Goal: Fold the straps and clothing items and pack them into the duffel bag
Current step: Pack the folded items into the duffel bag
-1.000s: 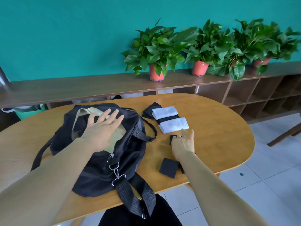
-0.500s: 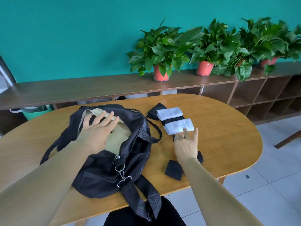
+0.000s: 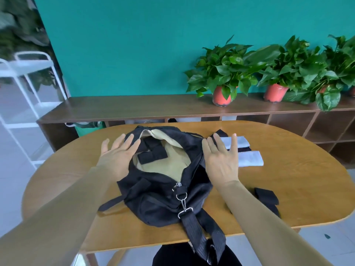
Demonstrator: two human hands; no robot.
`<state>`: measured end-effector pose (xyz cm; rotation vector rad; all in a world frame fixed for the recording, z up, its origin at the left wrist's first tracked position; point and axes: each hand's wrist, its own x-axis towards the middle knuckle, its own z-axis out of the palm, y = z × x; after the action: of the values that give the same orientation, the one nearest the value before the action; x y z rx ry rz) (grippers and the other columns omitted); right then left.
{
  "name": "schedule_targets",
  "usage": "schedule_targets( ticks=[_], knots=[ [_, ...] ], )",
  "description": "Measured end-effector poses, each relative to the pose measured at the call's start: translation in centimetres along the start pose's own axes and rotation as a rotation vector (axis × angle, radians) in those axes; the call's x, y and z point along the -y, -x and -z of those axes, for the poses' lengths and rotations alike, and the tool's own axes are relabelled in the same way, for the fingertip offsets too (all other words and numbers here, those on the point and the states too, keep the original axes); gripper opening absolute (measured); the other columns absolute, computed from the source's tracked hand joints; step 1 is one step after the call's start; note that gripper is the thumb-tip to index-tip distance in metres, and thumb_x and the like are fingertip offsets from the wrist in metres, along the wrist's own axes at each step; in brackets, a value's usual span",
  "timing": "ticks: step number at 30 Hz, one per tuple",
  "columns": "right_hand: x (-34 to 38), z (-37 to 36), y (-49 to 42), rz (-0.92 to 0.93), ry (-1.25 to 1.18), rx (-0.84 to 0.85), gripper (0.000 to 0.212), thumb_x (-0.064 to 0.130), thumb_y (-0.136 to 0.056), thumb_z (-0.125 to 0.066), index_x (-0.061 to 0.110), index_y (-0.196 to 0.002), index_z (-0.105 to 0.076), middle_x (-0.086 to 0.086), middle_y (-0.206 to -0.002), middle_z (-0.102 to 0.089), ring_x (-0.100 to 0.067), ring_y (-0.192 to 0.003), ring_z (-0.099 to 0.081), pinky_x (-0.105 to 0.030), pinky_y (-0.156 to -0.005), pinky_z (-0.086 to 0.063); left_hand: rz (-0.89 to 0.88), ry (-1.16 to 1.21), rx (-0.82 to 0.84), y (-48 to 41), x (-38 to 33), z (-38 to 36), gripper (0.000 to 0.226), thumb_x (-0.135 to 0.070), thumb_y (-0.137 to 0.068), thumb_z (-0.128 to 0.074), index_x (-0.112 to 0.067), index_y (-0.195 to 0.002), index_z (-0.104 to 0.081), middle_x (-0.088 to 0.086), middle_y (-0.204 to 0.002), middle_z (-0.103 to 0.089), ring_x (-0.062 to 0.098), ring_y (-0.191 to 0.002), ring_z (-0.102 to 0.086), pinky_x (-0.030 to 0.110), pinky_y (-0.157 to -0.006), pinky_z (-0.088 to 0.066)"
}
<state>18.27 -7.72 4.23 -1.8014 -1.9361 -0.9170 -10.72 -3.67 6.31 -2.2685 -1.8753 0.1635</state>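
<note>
- Two hands flank the mouth of the black duffel bag (image 3: pixel 163 196). Our left hand (image 3: pixel 119 156) and our right hand (image 3: pixel 222 158) both show straight, spread fingers that grip nothing. Whether the palms touch the fabric we cannot tell.
- Between the two sets of fingertips the bag gapes open. On its beige lining (image 3: pixel 163 167) lie black folded pieces (image 3: pixel 151 153), so we judge the packing begun but not finished.
- Just beyond our right fingertips, on the table, lie a far white folded cloth (image 3: pixel 238 142) and a near white folded cloth (image 3: pixel 249 159). Dark fabric (image 3: pixel 245 149) shows between them. None of these is in the bag yet.
- Behind our right wrist, beside the forearm, more black folded strap pieces (image 3: pixel 266 196) wait close to the table's near edge, also unpacked.
- Below both palms, the shoulder strap (image 3: pixel 199 233) hangs from its metal clasp (image 3: pixel 183 205) over the near edge of the wooden table (image 3: pixel 297 189). We reckon it is yet to be folded.
- For room, bare wood shows to the right of our right fingers, past the white cloths to the rounded end. More shows to the left of our left fingers.
- The bag's rim looks slack, so we judge it may sag inward as each piece goes in.
</note>
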Motion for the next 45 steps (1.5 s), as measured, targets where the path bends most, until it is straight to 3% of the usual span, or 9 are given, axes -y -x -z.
schedule_targets(
  ticks=[5,9,15,21,23,27,32,38,45],
  knots=[
    [6.8,-0.7,-1.6,0.162,-0.06,0.07,0.064,0.001,-0.061,-0.075,-0.003,-0.122,-0.058,-0.016,-0.12,-0.064,-0.033,-0.126,-0.05,-0.066,-0.107,-0.013,0.011,0.043,0.041,-0.4,1.7,-1.5,0.082,-0.012,-0.094,-0.045,-0.032,-0.15,0.011,-0.005,-0.159,0.016,0.02,-0.146,0.016,0.054,-0.115,0.005],
    [10.6,-2.3,-2.8,0.229,-0.095,0.141,0.076,0.009,-0.045,-0.083,-0.002,-0.116,-0.061,-0.015,-0.111,-0.066,-0.032,-0.119,-0.055,-0.065,-0.108,-0.024,-0.009,0.079,0.03,-1.5,2.1,-3.0,0.072,-0.024,-0.098,-0.039,-0.032,-0.151,0.01,-0.002,-0.159,0.016,0.02,-0.146,0.015,0.054,-0.115,0.004],
    [15.1,-5.6,-4.9,0.287,-0.144,0.174,0.063,0.011,-0.052,-0.08,-0.001,-0.112,-0.064,-0.014,-0.104,-0.067,-0.031,-0.112,-0.06,-0.061,-0.107,-0.028,-0.007,0.112,0.063,-3.5,3.5,-4.8,0.076,-0.025,-0.097,-0.043,-0.03,-0.151,0.01,-0.003,-0.159,0.017,0.02,-0.146,0.016,0.054,-0.115,0.004],
    [17.7,-8.1,-6.7,0.282,-0.188,0.229,0.069,0.016,-0.048,-0.084,0.001,-0.113,-0.067,-0.014,-0.108,-0.069,-0.029,-0.112,-0.061,-0.058,-0.104,-0.036,-0.056,0.152,0.012,-4.8,3.8,-5.5,0.078,-0.025,-0.095,-0.044,-0.022,-0.152,0.009,-0.007,-0.16,0.011,0.015,-0.146,0.015,0.051,-0.116,0.008],
    [18.1,-8.8,-6.9,0.293,-0.165,0.28,0.068,0.019,-0.054,-0.083,0.002,-0.118,-0.064,-0.014,-0.114,-0.067,-0.029,-0.118,-0.058,-0.058,-0.108,-0.03,-0.064,0.15,-0.005,-5.0,3.9,-5.6,0.078,-0.027,-0.095,-0.045,-0.021,-0.152,0.008,-0.007,-0.16,0.011,0.014,-0.146,0.016,0.051,-0.116,0.008],
    [18.4,-9.8,-6.4,0.359,-0.083,0.36,0.056,0.019,-0.084,-0.061,0.004,-0.135,-0.048,-0.015,-0.135,-0.054,-0.029,-0.135,-0.039,-0.058,-0.114,-0.01,-0.083,0.143,-0.011,-5.0,3.9,-5.9,0.078,-0.029,-0.095,-0.044,-0.021,-0.152,0.009,-0.008,-0.16,0.011,0.013,-0.145,0.016,0.05,-0.115,0.009],
    [18.3,-9.4,-6.7,0.407,-0.098,0.398,0.054,0.019,-0.094,-0.047,0.005,-0.144,-0.033,-0.016,-0.147,-0.039,-0.029,-0.143,-0.022,-0.056,-0.115,0.002,-0.085,0.146,-0.002,-5.0,3.8,-6.2,0.078,-0.027,-0.095,-0.043,-0.022,-0.152,0.011,-0.008,-0.16,0.012,0.014,-0.145,0.016,0.05,-0.115,0.009],
    [18.1,-8.4,-7.4,0.43,-0.079,0.476,0.066,0.019,-0.091,-0.054,0.005,-0.147,-0.023,-0.015,-0.151,-0.031,-0.028,-0.146,-0.008,-0.056,-0.115,0.004,-0.084,0.141,0.003,-4.8,4.0,-6.0,0.078,-0.029,-0.096,-0.044,-0.028,-0.151,0.011,-0.008,-0.16,0.012,0.015,-0.146,0.016,0.051,-0.115,0.009],
    [15.5,-5.4,-7.1,0.389,-0.128,0.406,0.067,0.016,-0.091,-0.052,0.003,-0.148,-0.017,-0.015,-0.152,-0.028,-0.028,-0.146,-0.011,-0.049,-0.117,0.0,-0.083,0.126,-0.003,-3.6,3.5,-4.4,0.072,-0.032,-0.098,-0.04,-0.034,-0.151,0.009,-0.006,-0.16,0.014,0.017,-0.146,0.016,0.053,-0.114,0.006]
  ],
)
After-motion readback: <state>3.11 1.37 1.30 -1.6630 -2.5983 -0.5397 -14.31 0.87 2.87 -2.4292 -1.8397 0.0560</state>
